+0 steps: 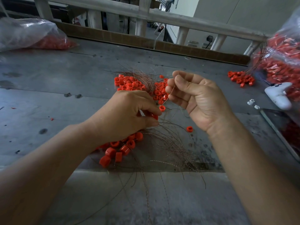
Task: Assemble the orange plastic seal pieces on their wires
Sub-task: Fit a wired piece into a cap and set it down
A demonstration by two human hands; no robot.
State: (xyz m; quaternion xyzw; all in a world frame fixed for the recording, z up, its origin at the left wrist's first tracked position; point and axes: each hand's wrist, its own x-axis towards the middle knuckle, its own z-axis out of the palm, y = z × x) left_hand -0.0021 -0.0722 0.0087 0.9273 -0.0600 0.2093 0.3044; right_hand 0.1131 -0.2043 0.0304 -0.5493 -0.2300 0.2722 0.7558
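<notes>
The left hand (pixel 129 111) pinches an orange seal piece (pixel 154 116) together with a bundle of wires (pixel 164 140). The right hand (pixel 194 98), just beside it, holds one thin wire (pixel 172 88) between curled fingers. Behind the left hand a pile of orange pieces (pixel 129 82) lies on the grey table (pixel 48 78); more pieces (pixel 116 151) lie under its wrist.

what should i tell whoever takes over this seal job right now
Left hand: closed on an orange seal piece, with wires fanning out below it.
Right hand: pinching one thin wire, raised above the table.
Loose seal pieces lie behind the hands, wired ones under the left wrist.
Left: thread that wire, then work through the loose pile.
</notes>
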